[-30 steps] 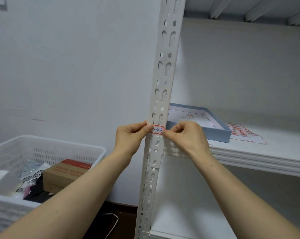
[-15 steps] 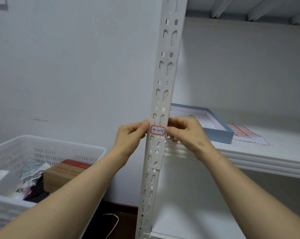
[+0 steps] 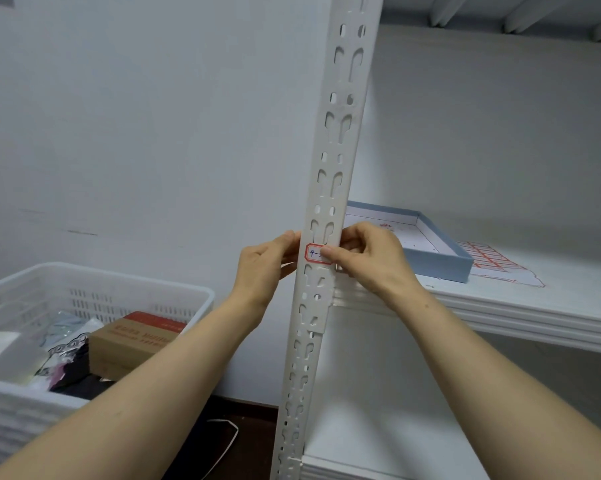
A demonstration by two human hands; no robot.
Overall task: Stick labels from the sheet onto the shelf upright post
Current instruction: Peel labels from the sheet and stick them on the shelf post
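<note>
The white slotted shelf upright post [image 3: 337,150] runs from top to bottom through the middle of the head view. A red-bordered label [image 3: 313,253] with blue handwriting is stuck on its front at shelf height. My right hand [image 3: 371,258] covers the label's right half with its thumb, and its fingers curl behind the post's right edge. My left hand [image 3: 262,268] holds the post's left edge beside the label, thumb on top. The label sheet [image 3: 493,263], with rows of red-bordered labels, lies on the shelf to the right.
A shallow blue box lid [image 3: 437,252] sits on the white shelf [image 3: 534,306] between the post and the sheet. At lower left a white plastic basket [image 3: 84,292] holds a cardboard box [image 3: 133,337] and several packets. A wall is behind.
My right thumb has slid left onto the label, hiding its right half. My left thumb has moved off the label to the post's left edge.
</note>
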